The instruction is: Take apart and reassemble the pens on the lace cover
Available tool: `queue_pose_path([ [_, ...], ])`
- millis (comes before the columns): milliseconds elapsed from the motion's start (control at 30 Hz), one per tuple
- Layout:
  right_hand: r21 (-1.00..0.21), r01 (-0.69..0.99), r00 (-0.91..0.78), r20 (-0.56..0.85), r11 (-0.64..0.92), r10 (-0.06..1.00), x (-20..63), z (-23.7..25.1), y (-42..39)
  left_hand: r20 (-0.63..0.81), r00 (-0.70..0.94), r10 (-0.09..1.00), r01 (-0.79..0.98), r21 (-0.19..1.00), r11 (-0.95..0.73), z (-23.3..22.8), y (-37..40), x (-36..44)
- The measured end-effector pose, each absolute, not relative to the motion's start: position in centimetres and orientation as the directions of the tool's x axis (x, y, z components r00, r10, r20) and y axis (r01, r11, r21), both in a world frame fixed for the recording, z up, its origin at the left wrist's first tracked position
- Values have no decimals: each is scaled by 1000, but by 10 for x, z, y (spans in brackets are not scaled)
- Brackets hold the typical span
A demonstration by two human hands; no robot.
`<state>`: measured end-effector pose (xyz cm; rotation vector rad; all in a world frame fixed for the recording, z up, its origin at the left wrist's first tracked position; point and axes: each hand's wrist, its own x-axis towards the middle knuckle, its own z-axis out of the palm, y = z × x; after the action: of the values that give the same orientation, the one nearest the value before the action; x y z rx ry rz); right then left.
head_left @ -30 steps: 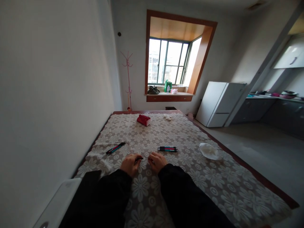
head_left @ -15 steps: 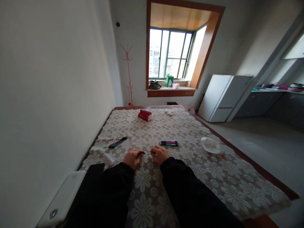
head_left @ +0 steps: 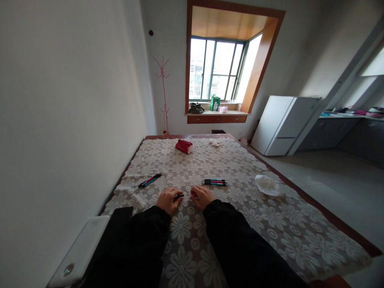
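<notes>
Both my hands rest close together on the lace-covered table (head_left: 240, 224). My left hand (head_left: 168, 201) pinches a dark pen piece (head_left: 179, 196) whose tip points right. My right hand (head_left: 203, 197) grips a small red pen piece (head_left: 194, 195); a thin pale rod seems to run between the two pieces. A bundle of pens (head_left: 214, 182) lies just beyond my right hand. Two more pens (head_left: 149, 180) lie at a slant beyond my left hand.
A crumpled white tissue (head_left: 267, 185) lies to the right. A red box (head_left: 184, 146) and a small white scrap (head_left: 214, 142) sit near the table's far end. The wall runs along the left; a white device (head_left: 78, 252) sits at the near left corner.
The view has dropped slightly and steadied. My hands stay together on the pen pieces, with a small gap between the two pieces now showing.
</notes>
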<state>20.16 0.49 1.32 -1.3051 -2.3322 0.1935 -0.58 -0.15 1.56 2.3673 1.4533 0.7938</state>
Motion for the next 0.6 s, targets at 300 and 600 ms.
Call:
queue_pose_path([
  [300,-300,755,-487,339,584,805,202,11,6,309,374,875,732,481,-483,19,-4,-4],
  [600,-319,729,-509,341,606,791,202,16,3,318,382,868,724,482,-494,21,-4,-4],
])
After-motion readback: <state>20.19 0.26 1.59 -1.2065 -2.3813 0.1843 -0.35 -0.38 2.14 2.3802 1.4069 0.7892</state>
